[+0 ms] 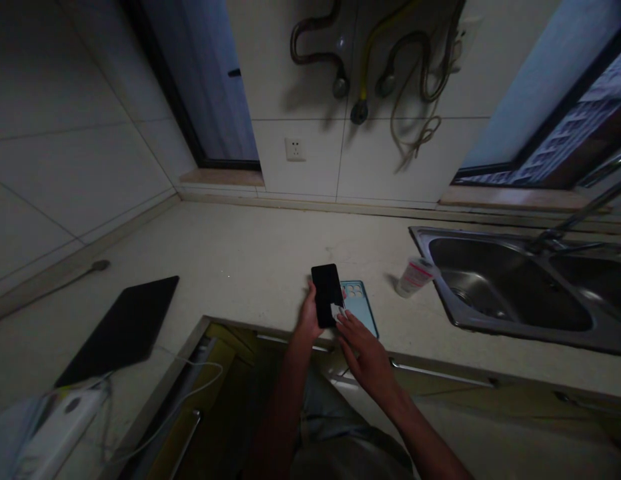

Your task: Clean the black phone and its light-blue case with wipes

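Note:
My left hand grips a black phone by its left edge, screen up, just above the counter's front edge. The fingers of my right hand pinch a small white piece at the phone's lower right corner; I cannot make out what it is. A light blue phone case lies flat on the counter right behind the phone, partly covered by it.
A pale counter runs along tiled walls. A steel sink lies at right, with a small white cup beside it. A black flat pad rests at left. White cable and devices sit lower left. Wall socket behind.

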A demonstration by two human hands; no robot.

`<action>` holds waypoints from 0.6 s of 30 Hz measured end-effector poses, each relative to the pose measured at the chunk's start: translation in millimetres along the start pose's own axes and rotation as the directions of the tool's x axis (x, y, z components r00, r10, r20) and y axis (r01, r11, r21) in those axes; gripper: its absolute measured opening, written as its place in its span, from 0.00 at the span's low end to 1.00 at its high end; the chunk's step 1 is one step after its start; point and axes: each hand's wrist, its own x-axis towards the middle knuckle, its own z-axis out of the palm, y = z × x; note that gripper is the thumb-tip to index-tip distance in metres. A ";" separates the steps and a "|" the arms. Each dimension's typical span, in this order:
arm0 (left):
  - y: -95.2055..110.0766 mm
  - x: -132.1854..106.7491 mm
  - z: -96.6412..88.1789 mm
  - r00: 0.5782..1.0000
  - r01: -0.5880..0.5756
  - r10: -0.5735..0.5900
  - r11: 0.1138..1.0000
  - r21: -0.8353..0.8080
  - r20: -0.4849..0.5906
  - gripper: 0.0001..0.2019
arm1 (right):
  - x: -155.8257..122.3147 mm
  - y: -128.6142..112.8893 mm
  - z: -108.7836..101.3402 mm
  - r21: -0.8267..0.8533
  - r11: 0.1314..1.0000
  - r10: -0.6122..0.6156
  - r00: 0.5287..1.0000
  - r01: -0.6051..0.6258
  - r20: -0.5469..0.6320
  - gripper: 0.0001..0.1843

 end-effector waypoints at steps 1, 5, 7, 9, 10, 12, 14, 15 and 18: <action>0.0 0.1 -0.6 1.000 0.001 -0.001 1.000 -0.003 0.009 0.37 | -1.2 -0.9 -2.5 0.017 1.000 -0.001 1.000 0.001 0.009 0.23; -0.4 0.4 -2.3 0.997 0.045 -0.045 0.999 0.007 0.055 0.37 | -3.8 -1.2 -13.2 0.076 0.997 0.010 1.000 -0.011 0.019 0.21; -1.1 0.4 -2.8 0.995 0.066 -0.067 0.998 0.020 0.070 0.36 | -3.5 -1.1 -18.4 0.105 0.994 0.029 1.000 -0.030 0.008 0.20; -2.2 0.3 -2.8 0.995 0.065 -0.068 0.997 0.037 0.071 0.35 | -2.2 -1.4 -23.5 0.141 0.989 0.050 0.999 -0.050 0.007 0.20; -3.0 0.1 -2.6 0.997 0.050 -0.053 0.998 0.050 0.062 0.34 | -1.2 -1.7 -25.9 0.160 0.985 0.059 0.998 -0.059 0.007 0.20; -4.6 -0.7 -1.3 0.999 -0.023 0.020 0.996 0.084 0.033 0.31 | 1.8 -1.9 -30.9 0.193 0.978 0.077 0.997 -0.076 0.003 0.18; -6.1 -2.0 0.6 0.992 -0.126 0.124 0.985 0.119 0.022 0.29 | 6.3 -1.0 -36.2 0.219 0.971 0.096 0.995 -0.092 -0.005 0.16; -6.7 -2.8 1.5 0.985 -0.171 0.169 0.976 0.134 0.027 0.28 | 9.3 0.3 -39.1 0.227 0.969 0.104 0.995 -0.099 -0.008 0.15; -7.8 -4.9 3.8 0.969 -0.247 0.247 0.955 0.167 0.016 0.25 | 21.8 9.2 -49.2 0.219 0.969 0.124 0.992 -0.119 -0.012 0.14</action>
